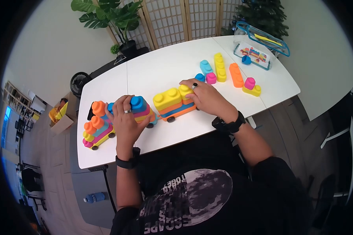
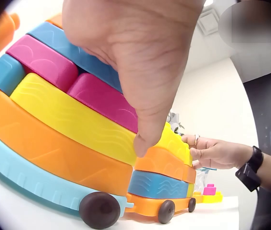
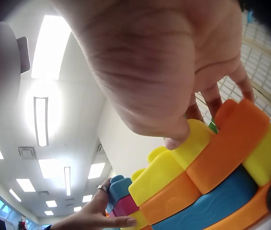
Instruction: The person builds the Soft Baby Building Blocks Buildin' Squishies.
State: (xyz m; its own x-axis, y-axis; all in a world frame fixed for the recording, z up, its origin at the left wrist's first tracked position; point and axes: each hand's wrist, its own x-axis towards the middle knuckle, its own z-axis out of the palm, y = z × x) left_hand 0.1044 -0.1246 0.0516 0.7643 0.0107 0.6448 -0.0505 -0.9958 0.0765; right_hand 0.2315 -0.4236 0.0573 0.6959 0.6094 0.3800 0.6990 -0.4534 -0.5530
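Observation:
A toy train of building blocks stands in linked cars across the table. My left hand (image 1: 125, 119) spans the middle car, its thumb against the near side by the yellow block (image 2: 73, 120) and its fingers over the blue blocks on top. This car has a light blue wheeled base (image 2: 39, 187). My right hand (image 1: 208, 98) grips a yellow block (image 1: 185, 92) at the right end of the rear car, thumb on the near side and fingers beyond. Below it lie orange and blue blocks (image 3: 217, 201) on an orange wheeled base (image 1: 180, 114). The fingertips' far side is partly hidden.
The front car (image 1: 100, 135) sits at the table's left end. To the right lie several loose blocks, among them a long yellow one (image 1: 220, 68) and an orange one (image 1: 236, 75). A clear zip bag (image 1: 259, 45) stands at the back right corner of the white table (image 1: 161, 64).

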